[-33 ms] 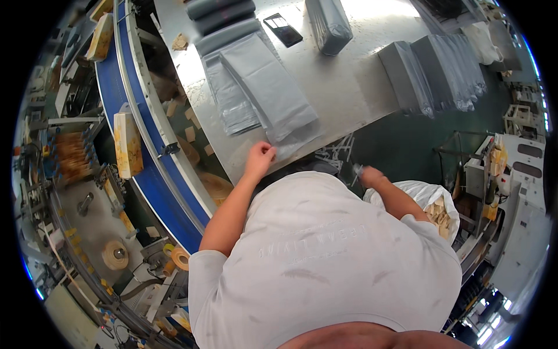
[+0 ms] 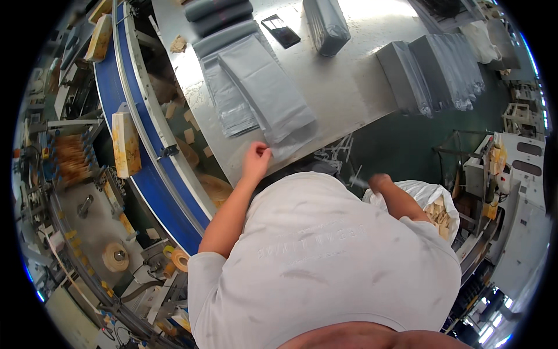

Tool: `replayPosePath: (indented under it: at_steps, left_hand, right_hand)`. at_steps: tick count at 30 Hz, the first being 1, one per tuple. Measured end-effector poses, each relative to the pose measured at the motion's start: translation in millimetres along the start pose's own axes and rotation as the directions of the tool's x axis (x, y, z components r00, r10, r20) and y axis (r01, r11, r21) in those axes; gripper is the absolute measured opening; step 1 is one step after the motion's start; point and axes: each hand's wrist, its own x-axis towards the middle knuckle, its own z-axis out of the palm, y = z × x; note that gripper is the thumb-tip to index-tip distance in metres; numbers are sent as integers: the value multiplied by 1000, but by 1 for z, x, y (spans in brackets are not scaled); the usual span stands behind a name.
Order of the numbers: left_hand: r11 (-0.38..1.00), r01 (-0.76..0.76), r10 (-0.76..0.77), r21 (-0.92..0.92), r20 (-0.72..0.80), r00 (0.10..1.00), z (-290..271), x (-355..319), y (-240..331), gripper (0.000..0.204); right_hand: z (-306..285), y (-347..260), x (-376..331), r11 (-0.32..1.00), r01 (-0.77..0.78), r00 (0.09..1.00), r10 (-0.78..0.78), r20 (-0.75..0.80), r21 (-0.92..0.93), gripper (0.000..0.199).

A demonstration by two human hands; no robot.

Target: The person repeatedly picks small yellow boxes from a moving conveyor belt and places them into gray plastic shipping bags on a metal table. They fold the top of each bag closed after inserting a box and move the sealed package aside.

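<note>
My left hand (image 2: 256, 161) is closed at the near end of a long grey plastic bag (image 2: 267, 87). Its thumb and fingers pinch the bag's see-through corner at the table edge. This bag lies aslant over a stack of similar flat bags (image 2: 237, 116), on a metal table (image 2: 349, 87). Off the table's near edge, to the right, my right hand (image 2: 381, 183) is low and smeared by motion. A pale, translucent strip (image 2: 359, 182) sticks out from its fingers; its kind is not clear.
Rolled grey film (image 2: 221, 20), a phone (image 2: 281, 31) and an upright grey packet (image 2: 326, 29) are farther back. Wrapped grey packs (image 2: 430, 72) stand right. A blue conveyor (image 2: 160, 183) carrying yellow-patterned packages (image 2: 126, 145) runs left. A white sack (image 2: 421, 195) of scraps is beside my right arm.
My right hand has moved slightly right and down, with the pale strip trailing left of it. My left hand has shifted slightly left at the bag's corner.
</note>
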Motion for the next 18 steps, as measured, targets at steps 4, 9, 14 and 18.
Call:
replayPosePath:
  at_steps: [4, 9, 14, 18]
  left_hand:
    - [388, -647, 670, 656, 282, 687, -36, -10, 52, 27]
    - [-128, -856, 656, 502, 690, 306, -31, 27, 76, 31]
    - [-103, -881, 544, 461, 768, 338, -45, 40, 69, 26]
    - [149, -843, 602, 517, 629, 492, -53, 35, 66, 13]
  right_hand:
    - [-113, -23, -37, 915, 180, 848, 43, -529, 362, 44]
    - [-283, -55, -47, 792, 348, -34, -523, -852, -501, 50]
    - [-342, -62, 7, 427, 314, -120, -868, -482, -848, 34]
    - [-343, -55, 22, 407, 619, -127, -792, -597, -672, 13]
